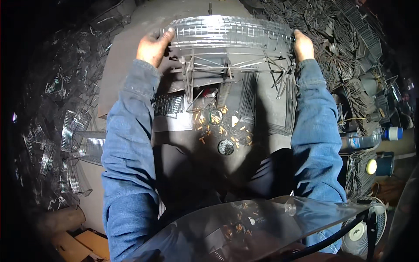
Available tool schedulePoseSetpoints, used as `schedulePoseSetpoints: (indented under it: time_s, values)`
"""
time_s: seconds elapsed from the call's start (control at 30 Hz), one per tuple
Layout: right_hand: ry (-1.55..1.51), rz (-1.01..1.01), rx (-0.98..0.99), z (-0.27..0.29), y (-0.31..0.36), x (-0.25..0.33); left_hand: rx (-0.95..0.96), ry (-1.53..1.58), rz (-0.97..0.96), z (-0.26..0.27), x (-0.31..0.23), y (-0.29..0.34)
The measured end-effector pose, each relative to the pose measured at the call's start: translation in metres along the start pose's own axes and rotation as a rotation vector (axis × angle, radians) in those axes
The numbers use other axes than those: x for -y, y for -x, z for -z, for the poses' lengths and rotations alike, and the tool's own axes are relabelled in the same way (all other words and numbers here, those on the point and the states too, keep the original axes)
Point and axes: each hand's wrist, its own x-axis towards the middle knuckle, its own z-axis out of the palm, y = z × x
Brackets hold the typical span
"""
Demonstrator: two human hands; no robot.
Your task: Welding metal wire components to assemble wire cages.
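Observation:
A shiny wire basket [231,32] is held up at the far side, stretched between my two hands. My left hand [155,47] grips its left end, thumb on the near side. At the opposite end my right hand [303,46] has hold of it, with most fingers hidden behind the wires. Just under the basket stands a frame of welded metal rods [209,64], its legs reaching down on both sides. I cannot tell whether the basket touches this frame.
Cigarette butts [221,129] and a round tin [225,147] lie on the floor between my legs. Wire baskets [91,147] are piled at left; bundled rods [336,65] fill the right. A water bottle [362,140], a fan [357,231] and a clear visor [244,222] are nearer.

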Motion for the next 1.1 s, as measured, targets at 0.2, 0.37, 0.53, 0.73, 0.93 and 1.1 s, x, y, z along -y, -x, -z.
schedulePoseSetpoints:
  time_s: [0.2,0.37,0.53,0.73,0.93,1.1]
  values:
    - [-0.232,-0.031,-0.062,0.008,0.045,-0.018,0.065,-0.300,0.238,0.005,0.013,0.041]
    - [0.223,0.105,0.020,0.015,0.030,-0.002,0.065,-0.238,-0.018,0.001,0.027,0.064]
    - [0.245,0.224,-0.321,0.019,0.076,0.040,0.069,-0.343,0.014,-0.027,0.013,0.092]
    - [0.034,0.387,0.451,-0.024,0.222,0.068,-0.006,-0.275,-0.028,-0.054,-0.012,0.122]
    - [0.231,0.478,0.394,-0.051,0.249,0.063,0.251,-0.365,0.192,0.008,-0.016,0.177]
    - [0.307,0.351,0.481,-0.040,0.231,0.033,0.278,-0.308,0.485,0.223,0.006,0.348]
